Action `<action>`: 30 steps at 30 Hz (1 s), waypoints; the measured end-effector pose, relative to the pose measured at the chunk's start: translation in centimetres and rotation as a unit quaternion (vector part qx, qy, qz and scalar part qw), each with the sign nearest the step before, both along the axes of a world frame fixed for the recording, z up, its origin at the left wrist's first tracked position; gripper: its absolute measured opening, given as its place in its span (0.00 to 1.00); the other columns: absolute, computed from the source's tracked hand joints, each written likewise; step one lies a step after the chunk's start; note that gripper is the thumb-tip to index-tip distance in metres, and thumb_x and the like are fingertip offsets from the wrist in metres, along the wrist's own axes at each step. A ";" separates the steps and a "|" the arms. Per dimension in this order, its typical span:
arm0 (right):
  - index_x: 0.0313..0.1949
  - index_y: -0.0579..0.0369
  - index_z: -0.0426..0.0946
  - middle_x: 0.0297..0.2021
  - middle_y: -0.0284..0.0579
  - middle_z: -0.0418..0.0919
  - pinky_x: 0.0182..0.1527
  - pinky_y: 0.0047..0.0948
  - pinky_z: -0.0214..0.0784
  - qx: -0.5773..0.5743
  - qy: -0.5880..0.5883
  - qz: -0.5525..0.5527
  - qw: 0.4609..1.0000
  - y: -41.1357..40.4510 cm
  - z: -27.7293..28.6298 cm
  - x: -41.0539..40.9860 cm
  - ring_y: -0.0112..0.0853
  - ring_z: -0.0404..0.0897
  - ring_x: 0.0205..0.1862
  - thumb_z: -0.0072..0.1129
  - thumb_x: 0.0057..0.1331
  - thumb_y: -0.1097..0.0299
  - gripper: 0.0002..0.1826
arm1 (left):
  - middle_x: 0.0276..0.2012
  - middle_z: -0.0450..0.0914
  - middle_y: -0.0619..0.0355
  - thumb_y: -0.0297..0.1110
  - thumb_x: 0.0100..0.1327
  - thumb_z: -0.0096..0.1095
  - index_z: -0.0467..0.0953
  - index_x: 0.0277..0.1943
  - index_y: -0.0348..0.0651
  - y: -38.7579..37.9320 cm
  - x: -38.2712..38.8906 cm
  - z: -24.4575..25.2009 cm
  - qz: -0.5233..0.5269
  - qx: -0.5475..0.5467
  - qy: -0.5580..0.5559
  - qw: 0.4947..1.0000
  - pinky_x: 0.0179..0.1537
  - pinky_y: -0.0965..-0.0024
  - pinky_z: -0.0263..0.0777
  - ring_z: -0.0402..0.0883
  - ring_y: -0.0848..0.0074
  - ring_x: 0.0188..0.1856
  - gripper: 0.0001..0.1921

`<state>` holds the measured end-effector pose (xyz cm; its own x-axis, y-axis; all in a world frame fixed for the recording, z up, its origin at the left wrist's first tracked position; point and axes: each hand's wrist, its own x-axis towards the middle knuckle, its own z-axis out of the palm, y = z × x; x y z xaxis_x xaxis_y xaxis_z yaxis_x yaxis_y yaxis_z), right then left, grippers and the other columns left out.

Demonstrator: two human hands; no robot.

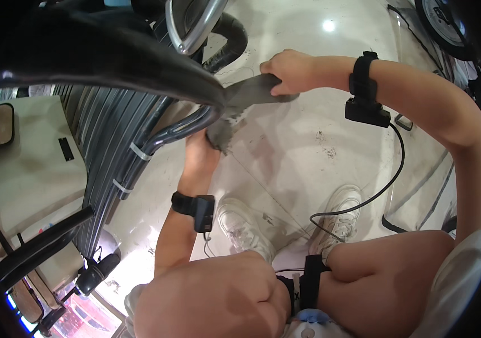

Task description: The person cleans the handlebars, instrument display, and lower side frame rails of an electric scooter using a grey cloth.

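Observation:
My right hand (pixel 289 69) grips one end of a frayed grey cloth (pixel 253 93), its thumb pressed on top. The cloth runs left to a bent, glossy black metal tube (pixel 181 129) of a vehicle frame, where the tube covers part of it. Beside that bend, my left hand (pixel 201 148) touches the cloth's lower, ragged end. The tube and cloth hide its fingers, so its grip is unclear. Both wrists wear black strapped devices; a cable hangs from the right one (pixel 367 112).
Dark ribbed slats (pixel 109 126) and a cream panel (pixel 33 160) fill the left side. A silver bar (pixel 198 25) and curved black hose (pixel 236 40) are ahead. A wheel (pixel 447 29) stands at upper right. My white shoes (pixel 244 224) rest on the pale tiled floor (pixel 291 164).

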<state>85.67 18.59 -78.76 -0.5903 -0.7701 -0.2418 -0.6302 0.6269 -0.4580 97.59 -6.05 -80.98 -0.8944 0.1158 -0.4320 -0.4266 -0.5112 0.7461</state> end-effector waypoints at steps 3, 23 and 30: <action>0.40 0.60 0.79 0.37 0.50 0.81 0.45 0.36 0.70 -0.113 -0.183 -0.201 0.956 0.4 -0.1 -0.5 0.38 0.79 0.41 0.64 0.59 0.51 0.22 | 0.53 0.76 0.55 0.30 0.69 0.55 0.71 0.56 0.36 -0.9 -0.5 -1.2 0.046 0.091 -0.057 0.993 0.56 0.67 0.67 0.74 0.72 0.53 0.15; 0.37 0.65 0.79 0.30 0.41 0.81 0.33 0.23 0.70 -0.601 -0.285 -0.433 0.608 -15.2 -4.1 6.6 0.22 0.77 0.30 0.65 0.64 0.62 0.15 | 0.50 0.79 0.51 0.35 0.66 0.55 0.74 0.53 0.37 -7.7 -0.5 -2.8 0.164 0.283 -0.065 0.943 0.55 0.55 0.69 0.76 0.64 0.53 0.16; 0.36 0.64 0.80 0.25 0.37 0.81 0.29 0.22 0.68 -0.744 -0.262 -0.486 0.377 -11.5 -0.9 6.0 0.20 0.73 0.25 0.64 0.64 0.64 0.13 | 0.53 0.75 0.51 0.34 0.65 0.55 0.74 0.54 0.38 -4.2 -1.1 0.2 0.087 0.301 -0.060 0.948 0.55 0.55 0.66 0.72 0.62 0.55 0.17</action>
